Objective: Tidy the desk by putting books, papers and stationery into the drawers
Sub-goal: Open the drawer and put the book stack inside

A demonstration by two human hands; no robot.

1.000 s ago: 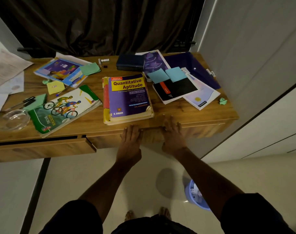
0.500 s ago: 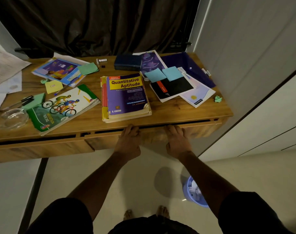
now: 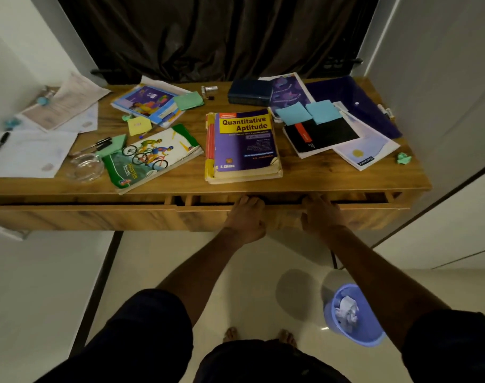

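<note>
- While both hands hook over the top edge of the right drawer front (image 3: 288, 217), the left hand (image 3: 245, 219) and the right hand (image 3: 320, 217) sit side by side, fingers curled over that edge and gripping it.
- A dark gap shows between desk top (image 3: 180, 186) and drawer front, so the drawer is slightly out.
- Just beyond the left hand's fingers lies the thick purple book (image 3: 242, 146), cover reading "Quantitative Aptitude" on yellow, "S. CHAND" at the bottom.
- Further left of the left hand, a green-and-white cycling book (image 3: 153, 157) reads "MOUNTAIN BIKING".
- Beyond the right hand, a black notebook (image 3: 321, 135) carries two blue sticky notes (image 3: 309, 111).
- Far right of the right hand, a crumpled green paper ball (image 3: 403, 158) sits near the desk edge.
- Below the right forearm, a blue waste bin (image 3: 354, 316) stands on the floor, holding crumpled paper.
</note>
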